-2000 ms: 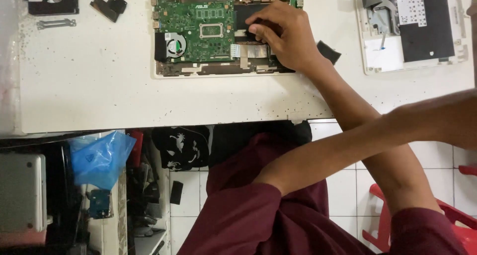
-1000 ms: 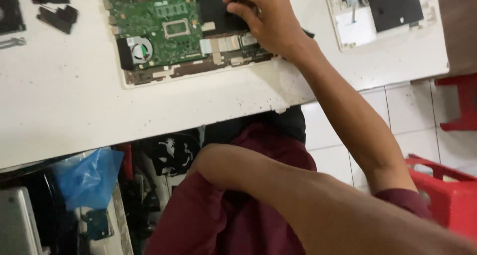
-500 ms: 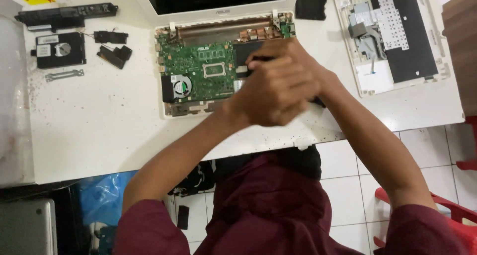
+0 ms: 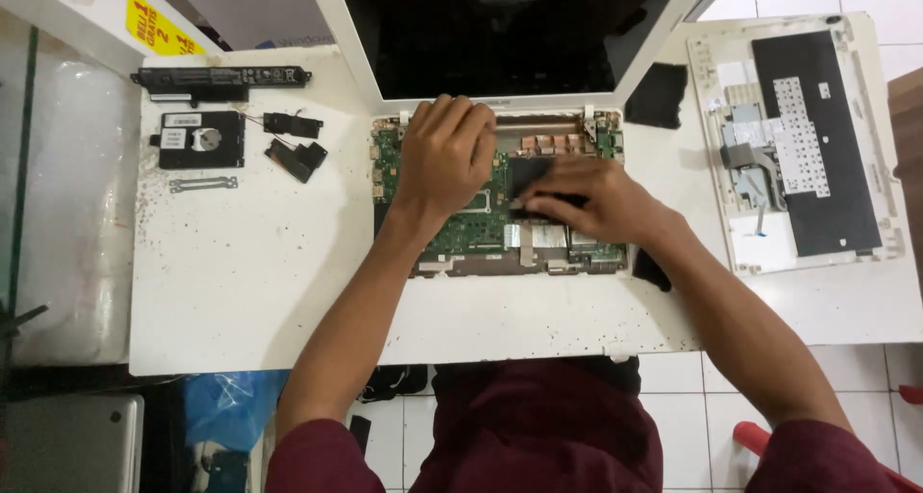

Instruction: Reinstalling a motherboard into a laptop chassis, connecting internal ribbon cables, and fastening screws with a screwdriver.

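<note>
White table (image 4: 240,282) carries an opened laptop (image 4: 500,89). Left hand (image 4: 447,157) rests curled on the board (image 4: 471,229); right hand (image 4: 596,200) at 3 o'clock pinches a black part (image 4: 529,176). Risk: slipping fingers could tear connectors.

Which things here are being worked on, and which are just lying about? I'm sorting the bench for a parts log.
In hand:
left hand on the green board
right hand at the black part
open laptop

Lying about:
battery bar
hard drive
metal bracket
two small black parts
keyboard cover
black pad
</note>
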